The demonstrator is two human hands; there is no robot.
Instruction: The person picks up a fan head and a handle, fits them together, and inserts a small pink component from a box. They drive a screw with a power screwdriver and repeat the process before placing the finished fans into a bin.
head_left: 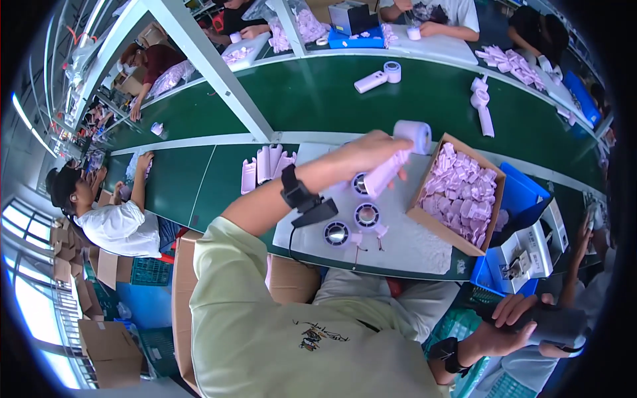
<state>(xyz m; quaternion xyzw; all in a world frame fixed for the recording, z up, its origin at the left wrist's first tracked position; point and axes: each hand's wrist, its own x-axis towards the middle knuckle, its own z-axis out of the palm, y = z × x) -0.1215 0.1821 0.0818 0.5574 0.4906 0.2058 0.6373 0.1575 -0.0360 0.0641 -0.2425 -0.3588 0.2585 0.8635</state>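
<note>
My left hand (pixel 373 151) is closed around a pale pink handheld fan (pixel 386 175), held tilted above the grey work mat (pixel 312 249), its round head (pixel 413 136) up by a cardboard box. Beneath it on the mat lie round fan heads with dark rings: one (pixel 360 184) partly covered by the fan, another (pixel 367 215) in the middle and a third (pixel 337 233) nearer me. Thin wires stick out at the near ones. Low on the right, my right hand (pixel 507 331) grips a dark rounded object (pixel 554 325) whose kind I cannot make out.
The cardboard box (pixel 418 215) holds many small pink parts. Right of it stand blue bins (pixel 517 199) and a white metal device (pixel 527 255). Pink handle shells (pixel 269 162) lie left of the mat. Beyond runs a green conveyor (pixel 298 86) carrying fans (pixel 371 81); co-workers sit around.
</note>
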